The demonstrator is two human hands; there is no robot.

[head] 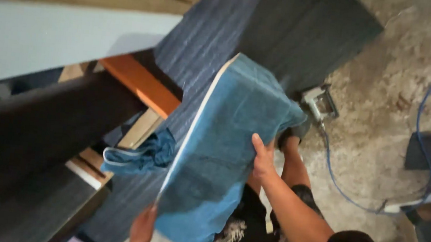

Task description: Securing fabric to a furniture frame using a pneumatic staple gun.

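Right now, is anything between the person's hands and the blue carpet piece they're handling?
Nothing visible: the right hand presses flat against the blue carpet piece, and the left hand grips its lower edge. The staple gun lies on the floor beyond, apart.

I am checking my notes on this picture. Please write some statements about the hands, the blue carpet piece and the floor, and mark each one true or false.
1. The right hand presses on the blue carpet piece. True.
2. The left hand is far from the carpet piece. False: it is at the lower edge of the piece.
3. A stapler tool with a blue hose lies on the floor. True.
4. The blue carpet piece is folded into a small roll. False: it is held spread out, almost flat.
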